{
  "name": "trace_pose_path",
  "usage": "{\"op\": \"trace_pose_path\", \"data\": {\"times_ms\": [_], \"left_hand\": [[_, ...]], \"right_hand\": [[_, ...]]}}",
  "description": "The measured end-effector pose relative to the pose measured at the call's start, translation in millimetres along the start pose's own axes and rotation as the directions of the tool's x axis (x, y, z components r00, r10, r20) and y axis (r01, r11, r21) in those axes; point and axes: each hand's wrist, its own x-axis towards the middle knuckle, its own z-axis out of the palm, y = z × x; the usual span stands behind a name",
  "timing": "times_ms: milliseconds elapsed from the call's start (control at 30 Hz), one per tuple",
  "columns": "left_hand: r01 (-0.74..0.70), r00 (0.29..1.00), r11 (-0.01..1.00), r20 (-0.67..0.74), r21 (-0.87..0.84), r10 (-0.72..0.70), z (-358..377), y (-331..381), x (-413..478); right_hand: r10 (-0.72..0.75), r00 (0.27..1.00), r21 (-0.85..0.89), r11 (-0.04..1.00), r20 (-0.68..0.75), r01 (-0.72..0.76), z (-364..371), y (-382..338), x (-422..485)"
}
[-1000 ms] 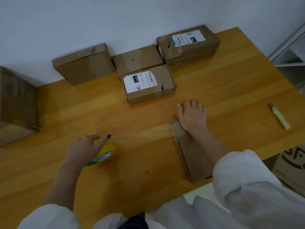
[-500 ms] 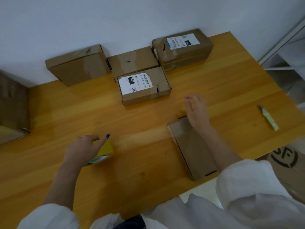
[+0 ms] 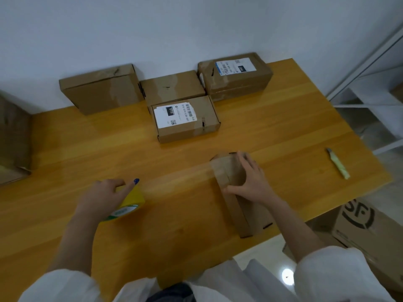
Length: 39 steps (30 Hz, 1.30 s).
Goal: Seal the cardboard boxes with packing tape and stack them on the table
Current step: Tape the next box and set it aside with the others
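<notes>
Lying on the near right part of the table (image 3: 174,168), the narrow box (image 3: 247,214) has its long axis running from the near edge toward the wall. Its far end leans a little to the left, and its near end reaches the table's near edge. A pale strip of tape crosses the far end.

Your right hand (image 3: 250,179) sits on that far end, with the forearm coming in from the near right over the box's right side. The fingers drape along the far right edge and the thumb stretches left across the top, so the hand clasps the box from above.

Your left hand (image 3: 100,197) is well apart to the left and low over the wood. It is curled over the yellow tape roll (image 3: 130,203), with the forefinger pointing right along the roll's top. The roll is tilted, its green-and-white side facing you.

The narrow box therefore lies under your right hand and well right of your left.

Farther off stand a labelled box (image 3: 187,118), a plain box (image 3: 172,86) just behind it, a bigger box (image 3: 100,88) to the far left, and a labelled box stack (image 3: 235,75) to the far right. A pale utility knife (image 3: 338,163) lies near the right edge.
</notes>
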Motion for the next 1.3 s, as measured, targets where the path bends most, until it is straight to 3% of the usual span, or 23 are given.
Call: {"op": "trace_pose_path", "data": {"times_ms": [167,333,500,700,933,1133,1300], "left_hand": [[-0.008,1.0,0.997,-0.011,-0.077,0.007,3.4,5.9,-2.6],[-0.038,0.999,0.994,-0.023,-0.106,0.035,7.8,24.2,-4.9],[-0.022,1.0,0.993,-0.01,-0.116,0.021,7.4,30.4,-3.8],[-0.023,1.0,0.994,-0.02,-0.107,0.021,7.1,34.8,-5.8],[-0.011,1.0,0.994,-0.006,-0.112,0.01,10.3,42.3,-11.5],[-0.013,1.0,0.962,0.001,-0.274,0.014,1.6,36.1,-22.3],[-0.039,0.998,0.936,-0.055,-0.35,0.021,-24.4,33.5,-23.0]], "right_hand": [[-0.014,0.999,0.307,0.952,0.045,0.0,-12.1,6.4,-4.3],[0.034,0.985,0.62,0.774,0.167,-0.132,-8.2,13.7,-13.8],[-0.012,0.979,0.737,0.66,0.204,-0.145,0.7,24.5,-22.4],[-0.015,0.982,0.736,0.664,0.189,-0.131,-2.0,23.3,-29.5],[-0.045,0.997,0.675,0.738,0.056,-0.005,-8.6,16.5,-38.6],[-0.113,0.99,0.371,0.918,-0.089,0.138,-1.1,11.4,-42.9],[-0.202,0.969,0.234,0.944,-0.141,0.231,3.8,-0.3,-48.2]]}}
